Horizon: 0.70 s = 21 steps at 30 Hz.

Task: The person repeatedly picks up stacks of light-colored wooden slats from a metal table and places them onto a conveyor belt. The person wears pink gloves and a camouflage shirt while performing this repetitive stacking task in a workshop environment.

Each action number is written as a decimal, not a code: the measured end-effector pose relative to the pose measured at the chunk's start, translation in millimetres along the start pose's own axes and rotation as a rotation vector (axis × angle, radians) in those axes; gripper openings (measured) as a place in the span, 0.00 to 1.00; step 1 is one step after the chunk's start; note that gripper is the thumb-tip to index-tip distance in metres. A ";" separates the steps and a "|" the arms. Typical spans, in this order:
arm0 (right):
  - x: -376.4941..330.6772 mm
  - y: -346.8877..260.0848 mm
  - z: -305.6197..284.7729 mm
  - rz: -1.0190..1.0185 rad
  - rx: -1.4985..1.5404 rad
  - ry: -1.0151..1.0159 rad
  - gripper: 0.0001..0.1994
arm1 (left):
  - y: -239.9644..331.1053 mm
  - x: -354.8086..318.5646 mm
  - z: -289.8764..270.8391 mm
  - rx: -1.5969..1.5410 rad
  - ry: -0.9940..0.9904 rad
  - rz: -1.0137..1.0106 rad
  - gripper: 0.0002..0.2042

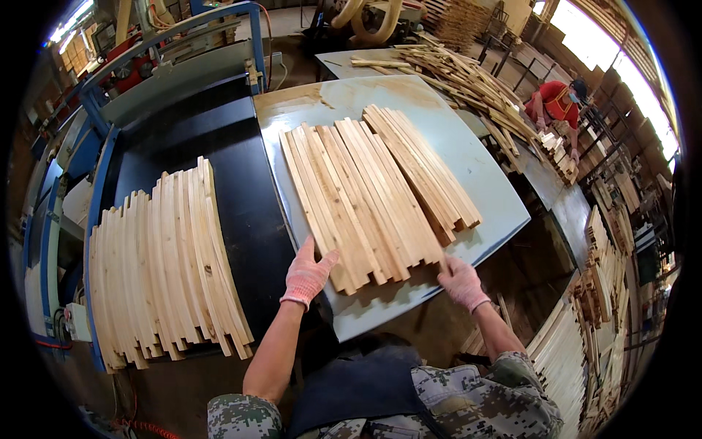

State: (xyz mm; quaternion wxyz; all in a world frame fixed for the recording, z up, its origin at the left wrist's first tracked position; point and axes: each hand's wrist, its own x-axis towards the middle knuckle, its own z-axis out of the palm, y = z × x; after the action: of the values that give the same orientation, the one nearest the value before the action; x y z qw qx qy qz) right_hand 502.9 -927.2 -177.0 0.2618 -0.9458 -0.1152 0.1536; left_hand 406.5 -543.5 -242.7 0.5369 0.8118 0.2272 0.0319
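Observation:
A batch of pale wooden strips (358, 197) lies side by side on the light worktable, their near ends uneven. My left hand (308, 274), in a pinkish knit glove, grips the batch's left edge near its front, thumb on top. At the near right corner, my right hand (462, 283), gloved alike, closes on the batch from the other side; some of its fingers are hidden. A smaller group of wooden strips (428, 172) sits against the batch on its right, slightly fanned away at the near end.
Another row of strips (161, 263) rests on the black machine bed (245, 219) at left, below a blue frame (175, 36). Loose strips (475, 88) are heaped beyond the worktable (497, 212). A person in red (559, 102) handles wood at far right. Stacked strips (567, 358) stand lower right.

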 end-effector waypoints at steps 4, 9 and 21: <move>-5.9 -9.0 43.0 -0.088 -0.132 -0.050 0.31 | 22.0 -30.2 -24.6 0.284 0.101 -0.113 0.41; 52.2 -14.8 41.1 -0.214 0.009 -0.191 0.37 | 1.9 -26.2 -28.8 0.333 0.173 -0.086 0.43; 53.9 -141.3 66.3 -0.736 -0.673 -0.204 0.48 | 26.7 -57.4 -14.5 0.242 0.240 -0.140 0.47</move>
State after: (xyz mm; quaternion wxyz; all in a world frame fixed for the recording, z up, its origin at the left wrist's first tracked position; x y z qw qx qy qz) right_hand 510.1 -762.4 -168.5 -0.0330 -0.8546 -0.5091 0.0973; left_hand 359.8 -562.8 -201.9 0.4051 0.8432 0.3478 0.0636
